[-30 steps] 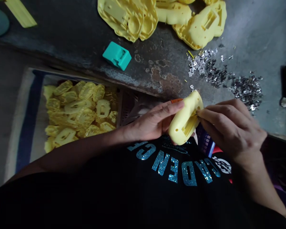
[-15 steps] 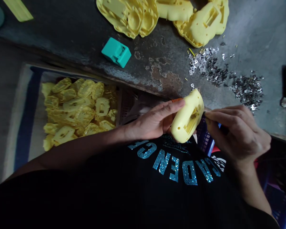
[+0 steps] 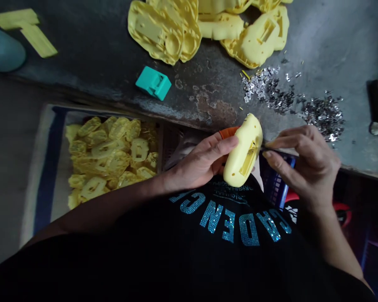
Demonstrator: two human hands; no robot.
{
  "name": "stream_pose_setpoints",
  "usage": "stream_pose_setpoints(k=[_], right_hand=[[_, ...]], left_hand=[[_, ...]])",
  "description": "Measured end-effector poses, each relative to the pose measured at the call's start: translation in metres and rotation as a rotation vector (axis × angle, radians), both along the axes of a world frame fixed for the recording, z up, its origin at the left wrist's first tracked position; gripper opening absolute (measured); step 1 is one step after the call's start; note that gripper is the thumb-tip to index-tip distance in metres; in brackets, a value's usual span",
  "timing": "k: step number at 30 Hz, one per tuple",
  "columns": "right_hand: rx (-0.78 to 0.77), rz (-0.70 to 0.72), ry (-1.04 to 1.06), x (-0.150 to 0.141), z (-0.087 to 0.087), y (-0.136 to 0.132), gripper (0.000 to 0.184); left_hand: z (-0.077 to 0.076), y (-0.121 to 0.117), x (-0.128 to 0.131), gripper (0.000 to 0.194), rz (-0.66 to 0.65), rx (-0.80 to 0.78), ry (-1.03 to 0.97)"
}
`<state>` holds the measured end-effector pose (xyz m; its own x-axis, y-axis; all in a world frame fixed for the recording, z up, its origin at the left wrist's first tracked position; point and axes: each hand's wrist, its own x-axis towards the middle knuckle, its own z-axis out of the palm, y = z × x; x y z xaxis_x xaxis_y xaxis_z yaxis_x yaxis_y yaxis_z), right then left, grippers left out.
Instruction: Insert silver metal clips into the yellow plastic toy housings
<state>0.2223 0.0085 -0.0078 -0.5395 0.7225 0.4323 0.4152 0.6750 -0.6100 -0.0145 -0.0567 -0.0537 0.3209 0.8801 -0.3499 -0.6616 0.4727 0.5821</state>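
Observation:
My left hand is closed round a yellow plastic shell, thumb on its near face. The shell is rounded and elongated, tilted, with a long slot and small holes. Tiny metal bits seem to lie inside the slot. Beside the shell's right edge is my right hand, its thumb and forefinger a little apart. Nothing is clearly visible between them. Small shiny metal clips lie on the worktop beyond my hands, in a nearer-left pile and a right pile.
More yellow shells lie along the back of the grey worktop. A teal block sits near its edge. Lower left, a crate holds many yellow parts. Yellow strips lie far left; a dark bar is at right.
My right thumb and forefinger have parted from a pinch near the shell's edge. The shell has tilted slightly more upright in my left hand. The whole view has shifted a little.

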Motion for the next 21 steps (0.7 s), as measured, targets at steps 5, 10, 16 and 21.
stream_pose_setpoints(k=[5,10,16,21], right_hand=[[0.241,0.004,-0.216,-0.007,0.005,-0.008,0.016],[0.384,-0.075,-0.325,-0.009,-0.005,-0.010,0.014],[0.225,0.000,-0.188,-0.010,-0.016,-0.002,0.018],[-0.052,0.060,-0.070,-0.003,-0.007,0.003,0.012]], left_hand=[[0.005,0.002,0.005,0.062,0.031,0.078,0.075],[0.006,-0.001,0.010,0.058,0.024,0.121,0.118],[0.005,0.000,0.012,0.066,0.018,0.036,0.147],[0.002,0.003,0.011,0.066,-0.058,-0.041,0.072]])
